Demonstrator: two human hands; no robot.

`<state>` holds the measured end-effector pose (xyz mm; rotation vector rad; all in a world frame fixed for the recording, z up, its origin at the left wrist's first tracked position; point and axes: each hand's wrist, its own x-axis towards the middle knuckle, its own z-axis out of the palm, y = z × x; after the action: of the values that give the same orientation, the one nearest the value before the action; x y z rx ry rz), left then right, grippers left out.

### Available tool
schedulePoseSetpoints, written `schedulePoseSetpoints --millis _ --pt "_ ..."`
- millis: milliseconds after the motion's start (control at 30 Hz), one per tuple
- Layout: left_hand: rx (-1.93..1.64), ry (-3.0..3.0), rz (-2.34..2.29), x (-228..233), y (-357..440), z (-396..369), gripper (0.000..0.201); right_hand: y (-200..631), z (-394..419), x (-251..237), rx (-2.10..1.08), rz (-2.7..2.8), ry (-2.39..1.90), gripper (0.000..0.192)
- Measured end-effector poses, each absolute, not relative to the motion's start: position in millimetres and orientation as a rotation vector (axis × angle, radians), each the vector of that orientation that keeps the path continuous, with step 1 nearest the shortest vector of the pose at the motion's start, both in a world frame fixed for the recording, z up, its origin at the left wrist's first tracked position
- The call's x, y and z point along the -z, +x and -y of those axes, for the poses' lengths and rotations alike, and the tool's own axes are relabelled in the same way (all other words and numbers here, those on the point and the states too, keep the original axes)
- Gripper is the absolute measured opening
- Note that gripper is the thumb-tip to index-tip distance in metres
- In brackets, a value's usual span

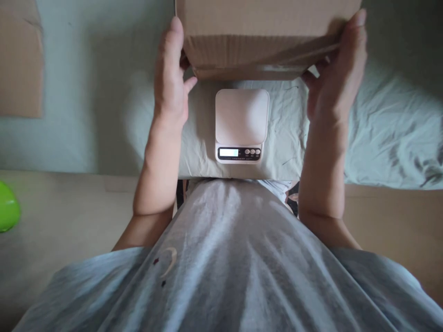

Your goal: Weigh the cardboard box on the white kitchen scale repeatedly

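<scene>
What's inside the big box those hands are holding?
Only the outside of the cardboard box shows, held between the left hand and right hand. Its cardboard covers the inside, so I can't tell what's there.

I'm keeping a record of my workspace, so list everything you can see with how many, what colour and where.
Cardboard box: one, brown, held between both hands beyond the scale
Digital scale: one, white with a dark panel and lit display, on the cloth
Cloth: one, pale green, beneath the scale
Cardboard piece: one, brown, far left
Rounded object: one, bright green, cut off at left edge
Floor: one, beige, below the cloth's edge
Shirt: one, grey-blue, on the person
Left hand: one, bare, at the box's left side
Right hand: one, bare, at its right side
</scene>
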<state>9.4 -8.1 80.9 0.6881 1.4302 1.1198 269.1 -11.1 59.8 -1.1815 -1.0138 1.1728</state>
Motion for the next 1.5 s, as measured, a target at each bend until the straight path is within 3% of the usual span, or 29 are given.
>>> schedulePoseSetpoints --millis 133,200,367,800,1000,1500 --pt "-1.153 0.813 -1.277 -84.1 -9.3 60.1 0.027 273.8 59.8 -79.0 -1.159 1.013 -1.065 0.032" --pt "-1.177 0.871 -1.162 -80.0 -15.6 87.7 0.038 272.0 83.9 -82.0 -1.18 0.998 -1.093 0.027" --pt "-1.164 0.816 -1.256 -70.6 -14.6 127.1 0.031 267.9 121.7 -73.0 -1.216 0.966 -1.188 0.03" --pt "-1.156 0.818 -1.265 -60.4 -12.0 136.3 0.035 272.4 130.8 -59.9 -1.242 0.922 -1.227 0.036" --pt "-1.249 0.822 -1.299 -49.6 -17.6 130.0 0.04 278.7 125.7 -58.1 -1.212 0.883 -1.248 0.051" --pt "-1.232 0.946 -1.339 -53.5 -18.6 134.7 0.037 276.4 127.3 -58.9 -1.19 0.918 -1.3 0.049"
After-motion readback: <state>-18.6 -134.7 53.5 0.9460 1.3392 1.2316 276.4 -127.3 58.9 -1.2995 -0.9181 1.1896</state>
